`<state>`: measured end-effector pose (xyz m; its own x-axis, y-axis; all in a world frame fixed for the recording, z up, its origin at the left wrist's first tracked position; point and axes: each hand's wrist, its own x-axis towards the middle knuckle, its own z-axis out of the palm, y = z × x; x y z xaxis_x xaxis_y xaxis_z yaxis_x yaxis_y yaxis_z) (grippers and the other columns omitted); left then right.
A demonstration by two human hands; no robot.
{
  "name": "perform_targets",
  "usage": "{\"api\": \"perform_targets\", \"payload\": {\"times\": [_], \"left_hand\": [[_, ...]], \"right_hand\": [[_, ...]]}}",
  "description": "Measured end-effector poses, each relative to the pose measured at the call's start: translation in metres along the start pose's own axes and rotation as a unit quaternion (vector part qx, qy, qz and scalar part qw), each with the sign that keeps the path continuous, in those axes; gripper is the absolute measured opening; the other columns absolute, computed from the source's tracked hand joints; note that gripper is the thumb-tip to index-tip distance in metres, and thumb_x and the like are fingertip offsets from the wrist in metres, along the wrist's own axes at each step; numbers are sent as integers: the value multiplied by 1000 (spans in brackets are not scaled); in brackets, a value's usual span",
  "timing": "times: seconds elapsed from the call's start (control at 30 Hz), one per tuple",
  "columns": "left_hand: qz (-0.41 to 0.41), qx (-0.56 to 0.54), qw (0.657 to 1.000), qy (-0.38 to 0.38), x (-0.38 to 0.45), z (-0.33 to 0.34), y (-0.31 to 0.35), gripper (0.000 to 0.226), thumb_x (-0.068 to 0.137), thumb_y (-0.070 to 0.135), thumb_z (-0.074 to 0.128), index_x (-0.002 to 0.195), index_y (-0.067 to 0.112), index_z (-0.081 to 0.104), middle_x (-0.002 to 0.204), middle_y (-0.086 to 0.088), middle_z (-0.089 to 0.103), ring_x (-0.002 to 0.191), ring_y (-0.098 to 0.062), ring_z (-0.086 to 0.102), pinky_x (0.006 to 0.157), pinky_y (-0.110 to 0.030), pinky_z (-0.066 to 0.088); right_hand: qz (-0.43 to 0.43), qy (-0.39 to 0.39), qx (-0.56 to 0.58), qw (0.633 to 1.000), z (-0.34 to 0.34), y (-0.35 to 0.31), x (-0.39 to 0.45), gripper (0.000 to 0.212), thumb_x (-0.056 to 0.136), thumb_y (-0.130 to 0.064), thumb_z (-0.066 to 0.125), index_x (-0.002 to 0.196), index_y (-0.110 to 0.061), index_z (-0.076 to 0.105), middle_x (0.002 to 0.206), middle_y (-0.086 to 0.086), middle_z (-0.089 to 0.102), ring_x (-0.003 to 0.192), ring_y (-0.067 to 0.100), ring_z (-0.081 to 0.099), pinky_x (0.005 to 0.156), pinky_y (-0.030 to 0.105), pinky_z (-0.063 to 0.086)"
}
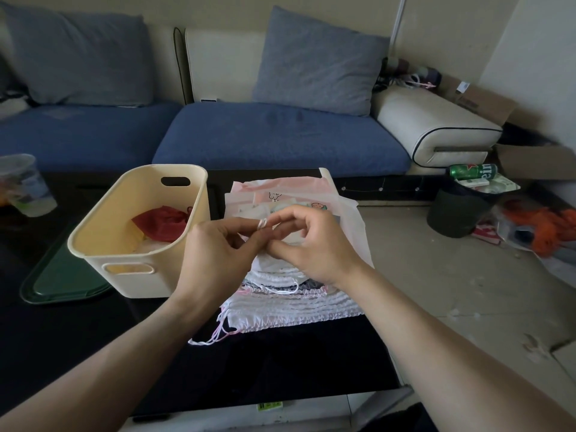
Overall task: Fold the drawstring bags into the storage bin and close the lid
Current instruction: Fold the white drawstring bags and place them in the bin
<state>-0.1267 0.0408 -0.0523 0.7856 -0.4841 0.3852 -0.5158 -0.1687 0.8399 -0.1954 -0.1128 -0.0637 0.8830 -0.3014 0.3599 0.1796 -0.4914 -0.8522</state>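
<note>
Over the pile of bags (290, 294), both hands meet, fingertips nearly touching. The left hand (218, 244) has its fingers curled, pinching a small loop of white cord (262, 223) between thumb and forefinger. The right hand (314, 244) curls in from the other side, fingertips working at the same cord; whether it truly grips it, I cannot tell. Just beneath the hands lies a white bag, gathered tops of more white and pink bags stacked under it, loose strings trailing toward the near edge of the black table (280, 369). Beyond the fingers, printed pink bags lie flat at the far end of the pile. Just left of the hands stands the cream bin (131, 272), open, with a red bag (162, 224) and something pale inside. The bin sits partly on a green lid (62, 279). Far left, a plastic cup (23, 185). Behind the table, a blue sofa (274, 138); at right on the floor, a dark waste bin (458, 213) topped with a green can (472, 171).
</note>
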Motion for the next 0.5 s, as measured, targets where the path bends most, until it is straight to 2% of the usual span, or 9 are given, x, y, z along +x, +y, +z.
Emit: {"api": "perform_targets", "payload": {"times": [0.03, 0.1, 0.13, 0.2, 0.33, 0.43, 0.5], "left_hand": [[-1, -7, 1000, -3, 0, -1, 0, 11, 84, 27, 77, 81, 38, 73, 52, -3, 64, 49, -29, 52, 47, -34, 41], [-13, -33, 999, -18, 1, -3, 0, 9, 85, 28, 76, 80, 36, 75, 50, -8, 62, 42, -21, 45, 43, -28, 37], [-25, -51, 998, -32, 2, -3, -1, 6, 85, 30, 76, 79, 32, 77, 48, -8, 60, 41, -15, 44, 43, -25, 36], [-60, -96, 992, -60, 4, -4, -4, 14, 85, 32, 75, 77, 21, 78, 47, -10, 55, 43, -15, 42, 45, -24, 33], [-149, -217, 957, -124, 9, -5, -9, 29, 74, 36, 77, 73, 7, 74, 52, -12, 45, 45, -17, 33, 47, -25, 24], [-192, -276, 924, -181, 11, -6, -9, 28, 64, 40, 78, 69, 13, 74, 50, -7, 41, 42, -14, 30, 46, -25, 16], [-222, -286, 910, -201, 10, -6, -9, 28, 61, 40, 77, 70, 14, 76, 54, -7, 43, 42, -12, 31, 48, -26, 16]], "right_hand": [[4, 3, 7, 1000, 1, 0, 0, 24, 75, -15, 84, 96, -23, 75, 82, -11, 76, 80, -3, 69, 75, -1, 39], [14, 5, 31, 999, 2, 0, -1, 24, 75, -11, 81, 95, -22, 75, 75, -13, 74, 74, -5, 68, 68, 0, 41], [19, 5, 39, 999, 2, -1, -1, 24, 75, -10, 80, 95, -22, 75, 72, -14, 73, 71, -5, 67, 65, 1, 42], [24, 2, 46, 999, 1, -1, -1, 23, 74, -10, 79, 93, -22, 74, 69, -15, 72, 67, -5, 66, 62, 3, 42], [32, -5, 31, 999, -3, -4, -1, 25, 71, -17, 80, 89, -29, 67, 66, -18, 71, 64, -7, 64, 61, 3, 43], [31, -3, 12, 999, -8, -5, -1, 25, 67, -22, 80, 86, -29, 65, 67, -18, 71, 65, -6, 65, 64, 3, 42], [20, -1, -13, 1000, -11, -3, -1, 26, 71, -15, 84, 84, -26, 65, 70, -16, 71, 68, -4, 66, 67, 4, 44]]}}
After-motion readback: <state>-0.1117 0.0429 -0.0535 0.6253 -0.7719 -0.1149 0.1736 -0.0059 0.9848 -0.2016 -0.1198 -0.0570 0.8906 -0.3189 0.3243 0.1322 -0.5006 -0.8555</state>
